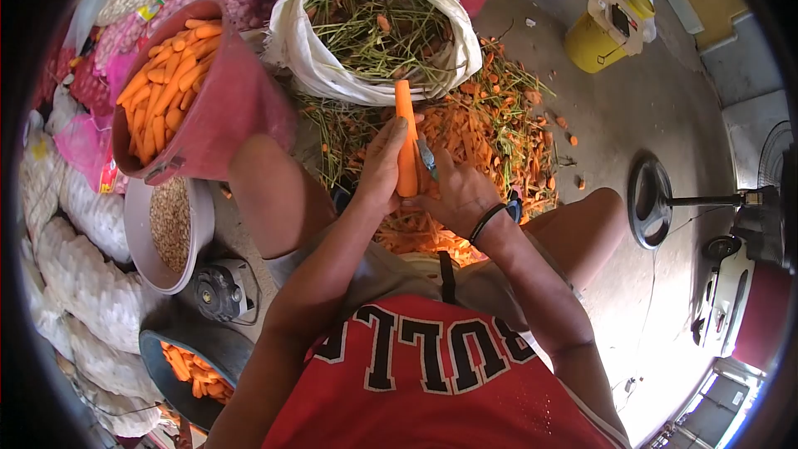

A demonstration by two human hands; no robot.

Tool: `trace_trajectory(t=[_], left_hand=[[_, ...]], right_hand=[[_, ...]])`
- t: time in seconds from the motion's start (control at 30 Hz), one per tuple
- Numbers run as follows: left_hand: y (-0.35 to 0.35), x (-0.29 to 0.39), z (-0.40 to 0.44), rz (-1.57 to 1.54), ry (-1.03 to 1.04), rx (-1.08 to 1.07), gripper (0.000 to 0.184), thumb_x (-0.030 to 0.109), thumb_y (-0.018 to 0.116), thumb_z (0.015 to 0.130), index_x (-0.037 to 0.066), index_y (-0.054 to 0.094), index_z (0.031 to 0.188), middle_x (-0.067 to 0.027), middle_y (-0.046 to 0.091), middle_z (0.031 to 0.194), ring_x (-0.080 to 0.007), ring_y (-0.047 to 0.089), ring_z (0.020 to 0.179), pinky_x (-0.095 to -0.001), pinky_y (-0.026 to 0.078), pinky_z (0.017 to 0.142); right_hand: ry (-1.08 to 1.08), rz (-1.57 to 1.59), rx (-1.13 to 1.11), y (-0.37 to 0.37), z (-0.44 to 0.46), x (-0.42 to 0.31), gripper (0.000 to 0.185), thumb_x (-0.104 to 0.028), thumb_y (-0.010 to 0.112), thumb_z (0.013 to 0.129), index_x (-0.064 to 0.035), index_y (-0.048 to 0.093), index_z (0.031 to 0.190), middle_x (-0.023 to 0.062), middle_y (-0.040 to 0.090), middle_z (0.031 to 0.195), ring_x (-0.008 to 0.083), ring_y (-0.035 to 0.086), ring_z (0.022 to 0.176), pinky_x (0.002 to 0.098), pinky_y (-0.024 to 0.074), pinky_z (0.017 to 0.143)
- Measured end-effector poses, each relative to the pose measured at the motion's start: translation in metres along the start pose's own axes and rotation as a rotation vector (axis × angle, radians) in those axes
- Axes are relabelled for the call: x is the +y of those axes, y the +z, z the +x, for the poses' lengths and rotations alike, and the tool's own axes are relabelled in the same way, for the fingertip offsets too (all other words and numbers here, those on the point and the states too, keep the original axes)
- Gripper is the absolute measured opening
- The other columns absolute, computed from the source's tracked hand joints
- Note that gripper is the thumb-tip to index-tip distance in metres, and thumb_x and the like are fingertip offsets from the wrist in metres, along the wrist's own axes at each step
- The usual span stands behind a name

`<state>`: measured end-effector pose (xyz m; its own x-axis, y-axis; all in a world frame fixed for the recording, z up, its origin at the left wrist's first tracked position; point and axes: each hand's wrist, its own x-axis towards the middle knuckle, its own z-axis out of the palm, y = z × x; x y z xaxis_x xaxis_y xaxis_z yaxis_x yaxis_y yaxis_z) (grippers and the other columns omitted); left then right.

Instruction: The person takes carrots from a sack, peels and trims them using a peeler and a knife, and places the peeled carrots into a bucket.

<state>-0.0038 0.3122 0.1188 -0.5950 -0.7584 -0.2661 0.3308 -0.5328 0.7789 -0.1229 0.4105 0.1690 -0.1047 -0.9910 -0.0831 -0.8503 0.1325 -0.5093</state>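
My left hand [382,160] is closed around a peeled orange carrot [405,137], which stands nearly upright in front of me. In my right hand [465,193] is a small peeler [427,158] with a bluish-grey handle, held against the carrot's right side; the fingers partly hide it. Below both hands, a heap of carrot peelings [478,137] mixed with green stems covers the floor between my knees. Just beyond the carrot's tip stands an open white sack [291,41] filled with stems and scraps.
To the left, a red tub [249,108] holds peeled carrots. Nearby are a pale basin [141,233] of small beige pieces, a dark tub [220,353] of carrots and stacked white sacks [100,283]. At right stand a yellow bucket [592,43] and a black round-based stand [647,199].
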Motion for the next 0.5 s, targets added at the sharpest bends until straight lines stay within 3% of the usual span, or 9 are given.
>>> trace_trajectory(t=[0.2, 0.3, 0.5], left_hand=[[0.003, -0.001, 0.002, -0.083, -0.07, 0.051, 0.044, 0.042, 0.05, 0.099, 0.007, 0.052, 0.125, -0.0035, 0.057, 0.09, -0.0131, 0.057, 0.077, -0.0267, 0.05, 0.063], [-0.004, -0.006, 0.008, -0.164, -0.137, 0.106, 0.042, 0.043, 0.05, 0.099, 0.008, 0.051, 0.123, -0.0034, 0.056, 0.09, -0.0145, 0.057, 0.079, -0.0284, 0.05, 0.063], [-0.008, -0.016, 0.008, -0.295, -0.07, 0.196, 0.039, 0.044, 0.048, 0.099, 0.009, 0.048, 0.118, -0.0043, 0.054, 0.091, -0.0169, 0.056, 0.08, -0.0323, 0.051, 0.062]], right_hand=[[0.006, 0.025, -0.002, 0.013, -0.009, 0.005, 0.062, -0.044, 0.071, 0.082, 0.0037, 0.046, 0.113, 0.0238, 0.061, 0.067, 0.0435, 0.064, 0.064, 0.0498, 0.0509, 0.054], [0.044, 0.059, -0.03, 0.017, -0.008, 0.004, 0.053, -0.046, 0.063, 0.089, 0.0022, 0.044, 0.102, 0.0264, 0.063, 0.071, 0.0449, 0.064, 0.068, 0.0507, 0.0518, 0.059], [0.064, 0.439, 0.183, 0.061, -0.007, 0.006, 0.045, -0.04, 0.053, 0.096, 0.0041, 0.049, 0.098, 0.0301, 0.06, 0.071, 0.0483, 0.061, 0.069, 0.0521, 0.0478, 0.056]])
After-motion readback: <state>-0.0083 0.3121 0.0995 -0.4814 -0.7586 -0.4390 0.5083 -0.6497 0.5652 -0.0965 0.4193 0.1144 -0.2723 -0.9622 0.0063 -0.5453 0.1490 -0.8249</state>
